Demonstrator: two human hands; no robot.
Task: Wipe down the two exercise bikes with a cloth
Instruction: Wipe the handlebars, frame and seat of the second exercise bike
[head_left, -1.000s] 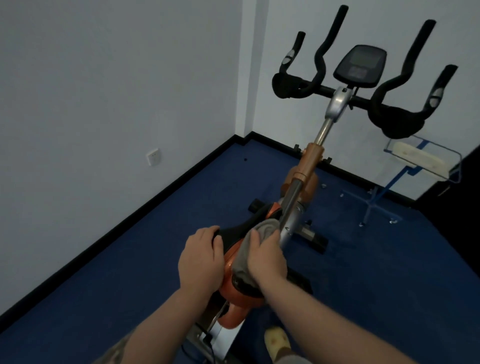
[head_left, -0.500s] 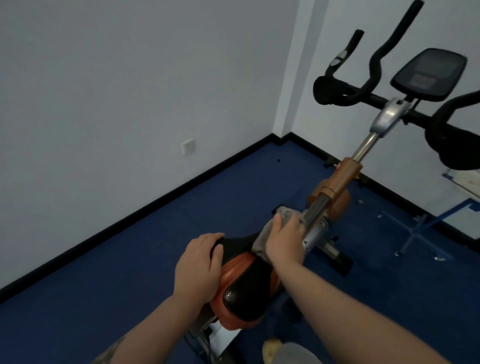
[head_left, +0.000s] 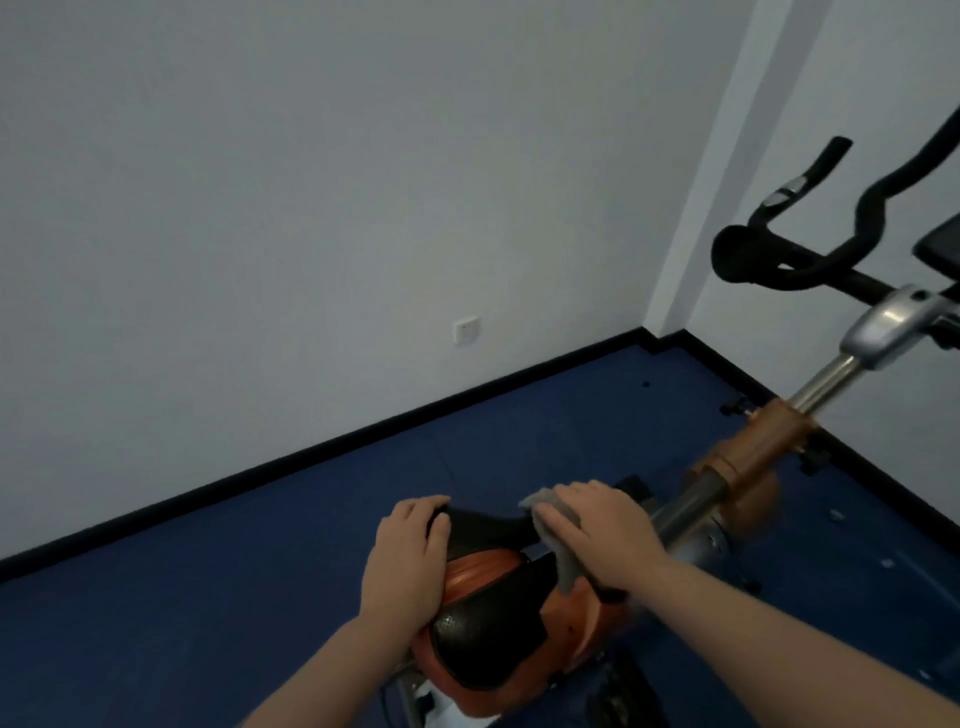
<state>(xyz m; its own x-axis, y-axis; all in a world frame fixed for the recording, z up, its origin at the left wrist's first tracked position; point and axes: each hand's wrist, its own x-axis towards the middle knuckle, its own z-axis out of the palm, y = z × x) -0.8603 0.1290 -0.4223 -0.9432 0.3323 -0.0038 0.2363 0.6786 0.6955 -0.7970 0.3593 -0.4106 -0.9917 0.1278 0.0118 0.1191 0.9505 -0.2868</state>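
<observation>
Cloth (head_left: 558, 535) moved back from the frame tube onto the saddle's (head_left: 498, 623) nose.
Right hand (head_left: 608, 535) presses it flat, fingers spread; left hand (head_left: 408, 561) grips the saddle's left edge.

I see a grey cloth (head_left: 558, 525) lying against a saddle (head_left: 488, 618) that is black with orange panels; the black rear part carries a fine dotted mesh pattern, and the orange panel beside it shows faint ribbed lines. The bike's frame collar (head_left: 758, 441) is a coppery orange, the post (head_left: 826, 382) above it is shiny silver, and the clamp (head_left: 893, 325) at its top is matt silver-grey. The handlebars (head_left: 779, 260) are black, with a small silver patch on one horn. The floor (head_left: 208, 597) is deep blue, edged by a black skirting strip (head_left: 311, 452). The walls (head_left: 311, 182) are pale grey-white, and the wall socket (head_left: 466, 329) is white.
</observation>
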